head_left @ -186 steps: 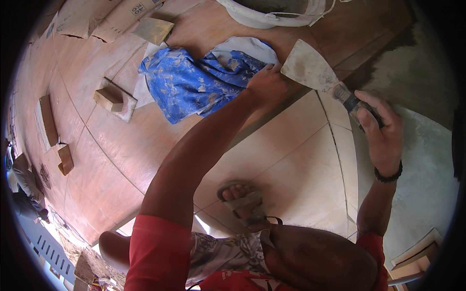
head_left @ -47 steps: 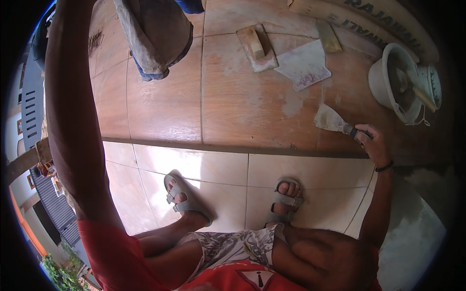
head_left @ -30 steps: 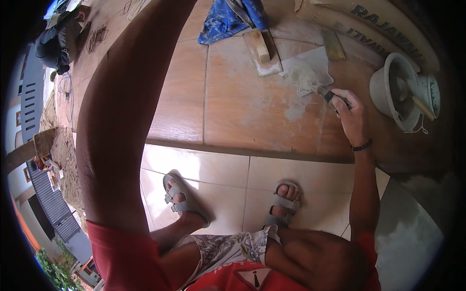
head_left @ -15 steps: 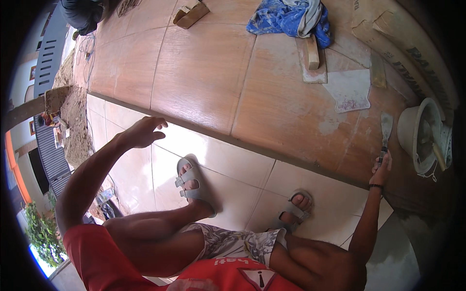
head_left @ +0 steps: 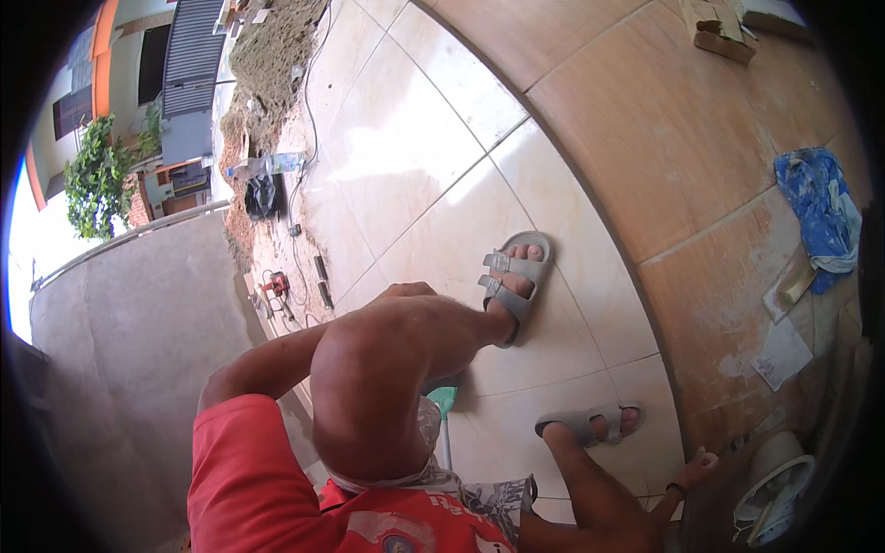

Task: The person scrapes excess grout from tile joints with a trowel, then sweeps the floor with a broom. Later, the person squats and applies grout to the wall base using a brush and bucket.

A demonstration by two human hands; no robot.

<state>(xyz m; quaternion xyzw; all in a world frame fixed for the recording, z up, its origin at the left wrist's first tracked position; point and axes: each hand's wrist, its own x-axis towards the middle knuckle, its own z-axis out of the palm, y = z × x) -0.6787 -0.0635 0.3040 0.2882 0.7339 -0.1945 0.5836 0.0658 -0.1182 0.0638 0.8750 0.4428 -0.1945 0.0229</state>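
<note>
Setting: outdoor tiled floor (head_left: 415, 138), pale cream tiles meeting a band of brown tiles (head_left: 664, 138) on the right; straight edges curve toward the picture's rim.
Landmark: the left sandal (head_left: 514, 281), grey, on a cream tile with the toes showing, is the reference for everything below.
Far left of the sandal: a grey concrete wall (head_left: 129, 332), with a green bush (head_left: 97, 175) and house fronts above it.
Up and left of the sandal: a mound of soil (head_left: 272, 46), a dark bag (head_left: 261, 195) and a small red tool (head_left: 275, 284) along the tile edge.
Left hand: left hand (head_left: 398, 291) lies just left of the sandal, mostly hidden behind the bent knee (head_left: 378, 369); whether it is clenched or loose cannot be told.
Below the sandal: a teal-headed handle (head_left: 444, 405) stands beside the knee.
Lower right of the sandal: a second grey sandal (head_left: 585, 424) on the other foot.
Right hand: right hand (head_left: 698, 459), well to the lower right of the sandal, is closed around a scraper (head_left: 733, 447) of which only the dark handle shows, at the brown tiles' edge.
Beyond that hand: a white bucket (head_left: 770, 479) near the rim.
Right of the sandal: a paper sheet (head_left: 782, 350) and a blue patterned cloth (head_left: 820, 217) on the brown tiles.
Upper right of the sandal: wood blocks (head_left: 719, 32).
</note>
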